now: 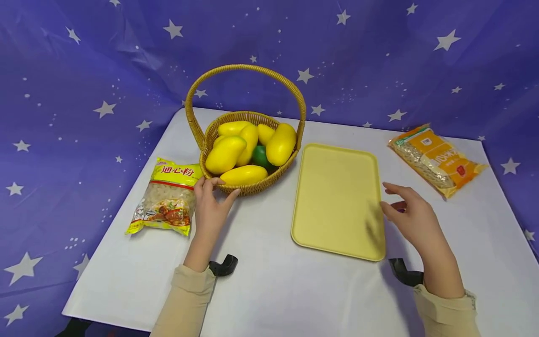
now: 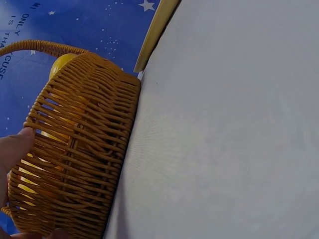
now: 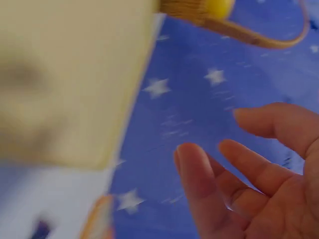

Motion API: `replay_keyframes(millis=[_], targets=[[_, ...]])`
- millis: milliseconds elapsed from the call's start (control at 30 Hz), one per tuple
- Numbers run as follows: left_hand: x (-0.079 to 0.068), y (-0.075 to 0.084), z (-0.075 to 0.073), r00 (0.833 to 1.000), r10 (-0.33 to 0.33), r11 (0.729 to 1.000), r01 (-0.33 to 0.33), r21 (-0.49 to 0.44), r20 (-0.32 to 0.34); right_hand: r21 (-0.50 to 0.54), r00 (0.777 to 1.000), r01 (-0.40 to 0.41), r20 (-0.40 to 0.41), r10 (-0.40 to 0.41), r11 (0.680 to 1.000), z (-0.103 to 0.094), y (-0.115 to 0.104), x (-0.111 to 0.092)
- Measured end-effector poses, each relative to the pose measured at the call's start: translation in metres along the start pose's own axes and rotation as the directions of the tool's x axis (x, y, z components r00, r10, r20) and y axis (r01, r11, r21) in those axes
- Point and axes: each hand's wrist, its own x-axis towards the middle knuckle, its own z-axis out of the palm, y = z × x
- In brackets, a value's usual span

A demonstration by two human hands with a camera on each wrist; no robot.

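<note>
My left hand (image 1: 209,201) is at the near left edge of a wicker basket (image 1: 246,188). Its fingers bend at the basket's rim, and in the left wrist view the thumb (image 2: 20,142) rests against the woven side. Yellow mangoes (image 1: 226,155) fill the basket, with one dark green fruit (image 1: 261,157) among them. My right hand (image 1: 414,215) hovers beside the right edge of a pale yellow tray (image 1: 338,201), holding nothing. In the right wrist view its fingers (image 3: 197,172) are loosely bent, thumb apart from them.
Left of the basket lies a yellow bag of pasta (image 1: 166,199). An orange bag of grain (image 1: 438,159) lies at the back right of the white table (image 1: 261,281). The basket's tall arched handle (image 1: 248,68) rises above the fruit. Starry purple cloth (image 1: 358,61) hangs behind.
</note>
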Motion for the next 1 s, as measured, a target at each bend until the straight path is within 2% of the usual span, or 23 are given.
replay_keyframes(millis=[100, 167, 467, 767, 1000], targets=[[0.000, 0.001, 0.001, 1.000, 0.013, 1.000, -0.013, -0.010, 0.000, 0.058, 0.997, 0.052, -0.060, -0.048, 0.997, -0.004, -0.025, 0.010], [0.000, 0.002, 0.002, 1.000, 0.018, 1.000, -0.018, -0.015, 0.003, 0.100, 0.995, 0.080, -0.068, -0.073, 0.992, -0.002, -0.039, 0.017], [-0.001, 0.000, 0.001, 1.000, 0.007, 1.000, -0.007, -0.009, 0.008, 0.234, 0.988, 0.149, -0.010, -0.151, 0.961, 0.033, -0.084, 0.047], [-0.001, -0.001, -0.003, 1.000, 0.019, 1.000, -0.019, -0.023, -0.012, 0.283, 0.987, 0.128, 0.053, -0.149, 0.951, 0.073, -0.122, 0.079], [-0.001, -0.001, -0.001, 1.000, 0.022, 1.000, -0.022, -0.019, -0.013, 0.267, 0.990, 0.081, 0.093, -0.110, 0.960, 0.093, -0.138, 0.098]])
